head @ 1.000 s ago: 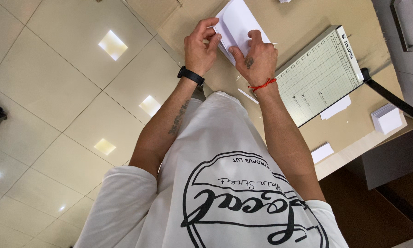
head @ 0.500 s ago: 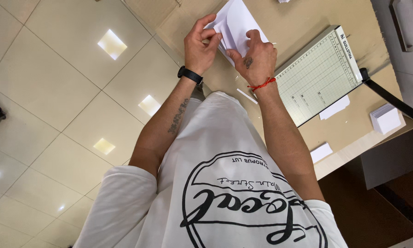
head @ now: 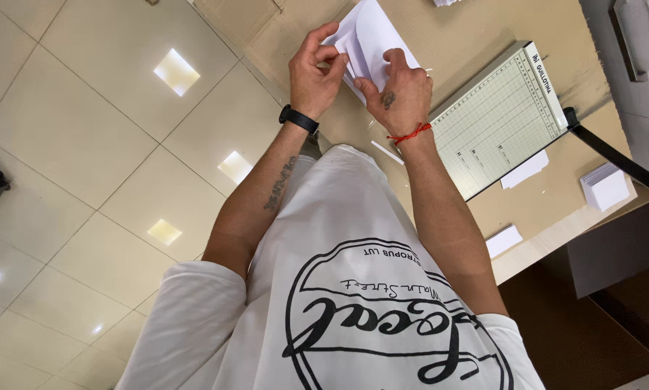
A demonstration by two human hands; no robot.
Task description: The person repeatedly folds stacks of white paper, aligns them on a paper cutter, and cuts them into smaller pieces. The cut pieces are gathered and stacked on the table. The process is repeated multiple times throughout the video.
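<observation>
Left hand [head: 311,72] pinches the left edge of a white paper sheet [head: 371,36], thumb and forefinger closed on it, other fingers curled. Black wristband [head: 299,119] on that wrist. Right hand [head: 399,90] grips the same sheet from the other side, fingertips pressed onto the lower edge, red string bracelet [head: 409,134] at the wrist. Both hands closed narrow on the paper, so it's held taut between them, probably to keep edges lined up. Sheet sits raised above the tan worktop [head: 469,29], just past the hands, near the top edge of view.

To the right of the right hand: paper guillotine [head: 498,123], gridded base flat on the worktop, black lever arm [head: 613,155] lifted off to the side, blade clear. Small cut white pieces lie around it: one touching its lower edge [head: 524,170], a stack [head: 604,186] beyond the arm, another [head: 503,240] near the worktop's front edge. Tiled floor [head: 86,144] to the left.
</observation>
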